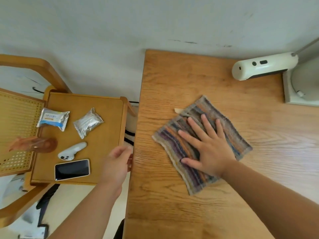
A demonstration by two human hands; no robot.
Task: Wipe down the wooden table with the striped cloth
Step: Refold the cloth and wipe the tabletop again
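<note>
Pressing down on the striped cloth (pixel 174 147), the right hand (pixel 208 152) lies palm-flat with straight fingers spread wide, gripping nothing; the cloth sits directly beneath it on the wooden table (pixel 172 204). Left of that hand, the left hand (pixel 118 163) is at the table's edge, fingers loosely curled; whether it grasps the edge cannot be told. Just beyond the left hand, a side table (pixel 103 109) carries a phone (pixel 72 169), a white controller (pixel 72 150) and a silver packet (pixel 88 122).
</note>
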